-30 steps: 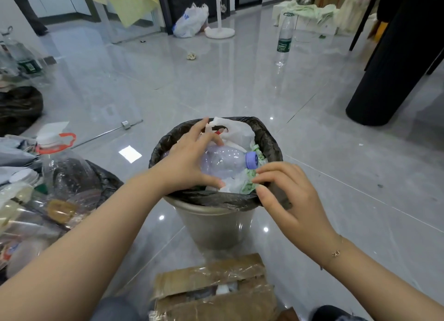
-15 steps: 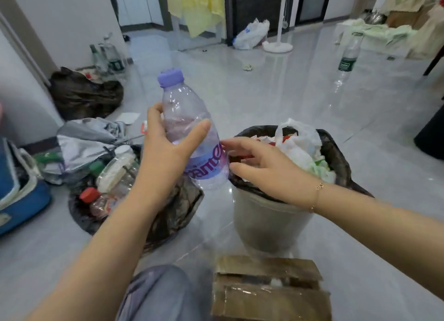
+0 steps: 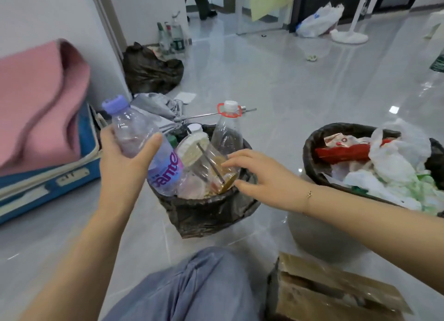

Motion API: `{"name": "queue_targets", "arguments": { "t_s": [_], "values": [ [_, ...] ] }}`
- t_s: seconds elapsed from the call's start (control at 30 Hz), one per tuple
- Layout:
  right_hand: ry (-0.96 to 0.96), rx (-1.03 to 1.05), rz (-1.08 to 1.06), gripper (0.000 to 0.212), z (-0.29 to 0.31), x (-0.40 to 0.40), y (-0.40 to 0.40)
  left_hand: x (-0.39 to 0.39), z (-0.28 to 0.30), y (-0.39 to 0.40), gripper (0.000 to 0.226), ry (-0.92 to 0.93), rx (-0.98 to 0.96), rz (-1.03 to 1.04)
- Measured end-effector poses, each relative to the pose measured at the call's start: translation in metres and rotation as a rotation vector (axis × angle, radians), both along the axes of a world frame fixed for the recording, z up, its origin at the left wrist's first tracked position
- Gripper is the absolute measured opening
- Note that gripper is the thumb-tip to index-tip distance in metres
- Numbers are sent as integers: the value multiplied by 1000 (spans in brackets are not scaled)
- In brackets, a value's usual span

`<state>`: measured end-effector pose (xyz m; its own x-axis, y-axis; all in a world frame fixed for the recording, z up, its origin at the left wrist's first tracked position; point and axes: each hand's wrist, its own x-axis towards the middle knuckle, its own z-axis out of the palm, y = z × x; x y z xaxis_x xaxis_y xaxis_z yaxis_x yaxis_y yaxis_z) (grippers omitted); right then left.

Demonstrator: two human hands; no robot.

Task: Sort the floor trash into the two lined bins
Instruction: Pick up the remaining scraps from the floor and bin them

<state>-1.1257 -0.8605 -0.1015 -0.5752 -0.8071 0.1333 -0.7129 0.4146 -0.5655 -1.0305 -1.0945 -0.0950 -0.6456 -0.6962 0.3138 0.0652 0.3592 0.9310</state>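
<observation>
Right now your left hand [image 3: 125, 162] is wrapped around the clear bottle [image 3: 146, 147] with the purple cap, thumb on one side and fingers curled behind it, and the bottle's base hangs just over the near rim of the bottle bin [image 3: 209, 205], the black-lined one crammed with other plastic containers. Your right hand [image 3: 259, 176] is holding nothing, fingers spread and relaxed, reaching in over the same bin with its fingertips near a tilted clear cup [image 3: 209, 166].

That bin looks nearly full, so I'd judge the drop needs a little care. Use the free hand to press or nudge the cup and the tall red-handled bottle [image 3: 227, 130] aside and make a gap, then lower the purple-capped bottle base first into it instead of letting it fall on top, where it could roll off onto the floor. Keep the liner edge from being dragged inward as you push.

Your left forearm comes up from the lower left with the wrist cocked, bottle leaning cap-away to the left. Your right forearm crosses from the right in front of the mixed-trash bin [image 3: 310, 157], which holds wrappers and white bags.
</observation>
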Motion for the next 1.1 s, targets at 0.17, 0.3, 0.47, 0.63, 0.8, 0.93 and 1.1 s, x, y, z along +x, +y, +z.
{"name": "queue_targets", "arguments": {
  "t_s": [0.17,0.3,0.47,0.63,0.8,0.93,1.1],
  "values": [
    [34,-30,-59,51,-16,-4,-32,-19,-17,-5,67,-119,174,-41],
    [32,-55,-163,58,-28,-11,-45,-36,-35,-11,82,-214,308,-43],
    [19,-115,-230,61,-46,-10,-41,-46,-50,-8,96,-299,179,68],
    [4,-74,-279,67,-54,-7,-33,-51,-58,11,121,-256,313,-27],
    [23,-79,-287,64,-60,-1,-27,-58,-62,36,108,-140,412,-8],
    [-68,-126,-328,65,-61,12,-20,-70,-54,41,92,-276,294,55],
    [-161,-135,-315,67,-60,20,-6,-81,-49,45,73,-405,275,59]
  ]
}}
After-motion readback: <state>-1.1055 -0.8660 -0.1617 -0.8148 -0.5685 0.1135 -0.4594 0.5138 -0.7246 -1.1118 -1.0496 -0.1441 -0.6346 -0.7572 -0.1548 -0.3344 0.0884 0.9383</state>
